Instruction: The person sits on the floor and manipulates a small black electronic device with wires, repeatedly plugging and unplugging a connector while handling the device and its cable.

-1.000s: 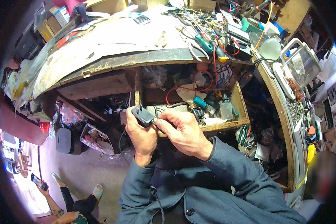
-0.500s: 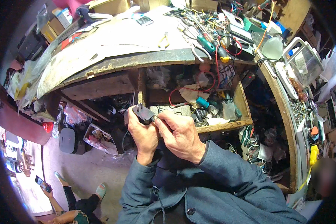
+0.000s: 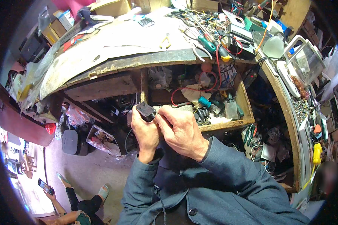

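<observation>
A black plug-in power adapter is gripped in my left hand, its pronged face turned up and away from me. My right hand is closed in a pinch against the adapter's near right end. What its thumb and forefinger hold there is too small and too covered to make out. Both hands are held close together in front of an open wooden drawer packed with cables, a teal-handled tool and plastic bags.
A workbench spans the far side, with yellow-handled pliers, a green screwdriver and heaped wires. A red cable droops into the drawer. Lower left, a seated person holds a phone; a black case stands on the floor.
The adapter has tilted slightly in my left hand, so its prongs show less clearly. My right hand keeps its pinch at the adapter's end. The whole view has shifted a little.
</observation>
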A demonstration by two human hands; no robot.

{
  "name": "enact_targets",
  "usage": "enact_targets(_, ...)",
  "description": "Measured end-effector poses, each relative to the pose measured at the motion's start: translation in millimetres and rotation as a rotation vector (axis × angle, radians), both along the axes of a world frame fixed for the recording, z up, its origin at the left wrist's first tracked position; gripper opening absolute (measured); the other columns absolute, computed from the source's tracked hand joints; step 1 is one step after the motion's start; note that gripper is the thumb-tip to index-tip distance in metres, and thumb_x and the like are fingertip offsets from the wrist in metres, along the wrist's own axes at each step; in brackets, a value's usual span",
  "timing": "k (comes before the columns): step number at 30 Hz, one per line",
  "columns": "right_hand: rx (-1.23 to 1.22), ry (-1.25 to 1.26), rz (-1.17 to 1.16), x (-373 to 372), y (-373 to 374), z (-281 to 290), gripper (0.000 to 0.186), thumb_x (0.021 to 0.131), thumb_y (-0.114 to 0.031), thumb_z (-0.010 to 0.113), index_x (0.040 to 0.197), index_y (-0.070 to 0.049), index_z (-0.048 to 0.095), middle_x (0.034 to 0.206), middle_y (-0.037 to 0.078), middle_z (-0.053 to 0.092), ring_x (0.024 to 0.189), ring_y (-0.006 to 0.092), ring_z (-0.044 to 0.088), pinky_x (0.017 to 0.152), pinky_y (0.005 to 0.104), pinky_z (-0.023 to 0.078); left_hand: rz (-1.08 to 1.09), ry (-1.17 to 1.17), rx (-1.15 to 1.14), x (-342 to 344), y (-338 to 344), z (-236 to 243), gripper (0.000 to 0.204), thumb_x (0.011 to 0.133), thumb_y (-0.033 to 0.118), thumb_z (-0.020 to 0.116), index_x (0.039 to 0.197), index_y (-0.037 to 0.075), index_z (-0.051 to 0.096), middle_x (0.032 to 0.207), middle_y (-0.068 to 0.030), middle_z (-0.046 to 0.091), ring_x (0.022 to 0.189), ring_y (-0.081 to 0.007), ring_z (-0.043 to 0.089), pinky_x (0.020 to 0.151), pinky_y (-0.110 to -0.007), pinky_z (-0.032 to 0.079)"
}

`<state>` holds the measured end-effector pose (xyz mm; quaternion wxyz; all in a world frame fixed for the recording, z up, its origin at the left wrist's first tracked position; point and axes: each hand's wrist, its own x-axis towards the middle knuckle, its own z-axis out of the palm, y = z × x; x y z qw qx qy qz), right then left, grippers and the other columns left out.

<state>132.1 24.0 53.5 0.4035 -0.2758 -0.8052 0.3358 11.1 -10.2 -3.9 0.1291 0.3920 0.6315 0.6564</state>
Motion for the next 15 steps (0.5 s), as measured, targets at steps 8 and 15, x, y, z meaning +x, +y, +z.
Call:
enact_targets(8,-0.137,-0.123,0.052,8,17,16,0.015,0.096,-0.012,0.065,0.092,0.003,0.067,0.072,0.020,0.065,0.065,0.0271,0.066,0.060,0.0377,0.049,0.010,0.038,-0.056,3,3,0,0.022,0.084,0.004,0.074,0.100,0.000,0.059,0.086,-0.0132,0.071,0.078,-0.0228,0.068,0.073,-0.038,0.054)
enact_targets(15,-0.174,-0.229,0.130,8,32,33,0.024,0.096,-0.018,0.062,0.093,0.005,0.069,0.072,0.019,0.065,0.064,0.0248,0.064,0.062,0.0377,0.050,-0.009,0.052,-0.064,1,5,0,0.023,0.088,0.010,0.072,0.100,-0.002,0.056,0.083,-0.0166,0.069,0.076,-0.0245,0.066,0.071,-0.040,0.053)
